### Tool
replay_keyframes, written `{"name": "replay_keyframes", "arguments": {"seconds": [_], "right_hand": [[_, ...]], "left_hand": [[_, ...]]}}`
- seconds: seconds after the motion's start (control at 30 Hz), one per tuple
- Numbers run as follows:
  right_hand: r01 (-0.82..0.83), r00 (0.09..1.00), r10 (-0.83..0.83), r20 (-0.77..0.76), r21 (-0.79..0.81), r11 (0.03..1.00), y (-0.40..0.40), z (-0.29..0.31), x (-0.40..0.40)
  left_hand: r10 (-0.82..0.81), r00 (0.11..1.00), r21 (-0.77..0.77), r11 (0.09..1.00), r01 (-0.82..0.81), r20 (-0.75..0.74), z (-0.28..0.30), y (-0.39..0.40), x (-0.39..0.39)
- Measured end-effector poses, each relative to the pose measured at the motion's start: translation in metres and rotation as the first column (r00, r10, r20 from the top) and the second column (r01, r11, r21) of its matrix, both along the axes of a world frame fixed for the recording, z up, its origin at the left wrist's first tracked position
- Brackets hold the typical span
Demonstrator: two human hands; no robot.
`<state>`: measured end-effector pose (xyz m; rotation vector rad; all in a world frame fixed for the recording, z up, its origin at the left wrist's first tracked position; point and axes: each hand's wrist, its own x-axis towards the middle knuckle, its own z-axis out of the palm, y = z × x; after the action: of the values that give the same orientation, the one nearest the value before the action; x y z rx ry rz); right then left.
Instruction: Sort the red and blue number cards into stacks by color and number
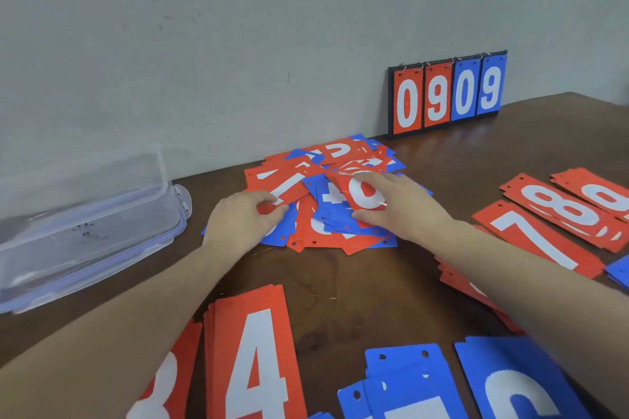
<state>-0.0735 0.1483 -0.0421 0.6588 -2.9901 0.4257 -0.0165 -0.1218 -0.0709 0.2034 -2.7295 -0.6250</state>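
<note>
Cards in the mixed pile (pixel 326 201) may slide off the table (pixel 340 286), because the left hand (pixel 243 221) pinches one while the right hand (pixel 391 201) lifts a red 0 card (pixel 362 192).

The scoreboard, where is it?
In the head view, the scoreboard stands far right on the table, leaning on the wall behind the card pile.

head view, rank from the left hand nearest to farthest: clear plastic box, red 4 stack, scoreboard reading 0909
From the left hand:
1. clear plastic box, on its left.
2. red 4 stack, toward the table's near edge.
3. scoreboard, upright against the wall, far right.
</note>
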Motion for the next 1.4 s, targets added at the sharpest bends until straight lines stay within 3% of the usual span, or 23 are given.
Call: {"name": "replay_keyframes", "arguments": {"seconds": [0.13, 0.2, 0.3, 0.43, 0.6, 0.67, 0.77, 0.83, 0.9, 0.97, 1.07, 1.2, 1.3, 1.4], "right_hand": [[0.061, 0.987, -0.019, 0.16, -0.262, 0.963, -0.006, 0.007, 0.009], [0.1, 0.978, -0.022, 0.206, -0.377, 0.921, -0.006, 0.01, 0.012], [0.16, 0.962, -0.003, 0.272, -0.556, 0.816, -0.005, 0.016, 0.021], [0.213, 0.949, 0.034, 0.312, -0.717, 0.664, -0.003, 0.024, 0.04], [0.273, 0.909, 0.076, 0.41, -0.722, 0.636, 0.0, 0.03, 0.066], [0.308, 0.892, 0.08, 0.445, -0.726, 0.615, 0.002, 0.028, 0.075], [0.342, 0.873, 0.067, 0.484, -0.703, 0.623, 0.005, 0.026, 0.092], [0.335, 0.845, 0.136, 0.517, -0.71, 0.62, 0.007, 0.026, 0.102], [0.328, 0.828, 0.2, 0.524, -0.742, 0.585, 0.008, 0.028, 0.113], [0.336, 0.826, 0.22, 0.52, -0.766, 0.548, 0.007, 0.03, 0.124], [0.35, 0.84, 0.199, 0.504, -0.785, 0.51, 0.003, 0.035, 0.142], [0.33, 0.872, 0.158, 0.463, -0.795, 0.509, -0.004, 0.04, 0.165], [0.351, 0.842, 0.188, 0.506, -0.778, 0.522, -0.008, 0.04, 0.18], [0.313, 0.835, 0.221, 0.505, -0.764, 0.564, -0.011, 0.036, 0.19]], "left_hand": [[-0.09, 0.99, -0.245, 0.968, 0.061, -0.11, 0.002, -0.007, 0.004], [-0.191, 0.964, -0.462, 0.883, 0.087, -0.185, 0.011, -0.015, 0.007], [-0.232, 0.963, -0.665, 0.742, 0.082, -0.14, 0.031, -0.026, 0.022], [-0.117, 0.993, -0.755, 0.652, 0.073, -0.005, 0.053, -0.039, 0.056], [-0.209, 0.963, -0.76, 0.65, 0.006, -0.171, 0.062, -0.053, 0.097], [-0.245, 0.942, -0.676, 0.736, 0.026, -0.231, 0.056, -0.054, 0.111], [-0.171, 0.933, -0.373, 0.927, 0.043, -0.318, 0.05, -0.051, 0.132], [-0.107, 0.95, -0.141, 0.988, 0.067, -0.293, 0.053, -0.045, 0.147], [-0.041, 0.97, 0.106, 0.992, 0.068, -0.241, 0.055, -0.038, 0.159], [-0.006, 0.984, 0.31, 0.949, 0.063, -0.179, 0.054, -0.034, 0.169], [0.031, 0.987, 0.455, 0.889, 0.045, -0.157, 0.055, -0.029, 0.182], [0.09, 0.979, 0.712, 0.699, 0.068, -0.182, 0.055, -0.026, 0.195], [0.111, 0.976, 0.828, 0.552, 0.094, -0.185, 0.056, -0.023, 0.205], [0.119, 0.974, 0.862, 0.494, 0.11, -0.192, 0.057, -0.027, 0.218]]}}
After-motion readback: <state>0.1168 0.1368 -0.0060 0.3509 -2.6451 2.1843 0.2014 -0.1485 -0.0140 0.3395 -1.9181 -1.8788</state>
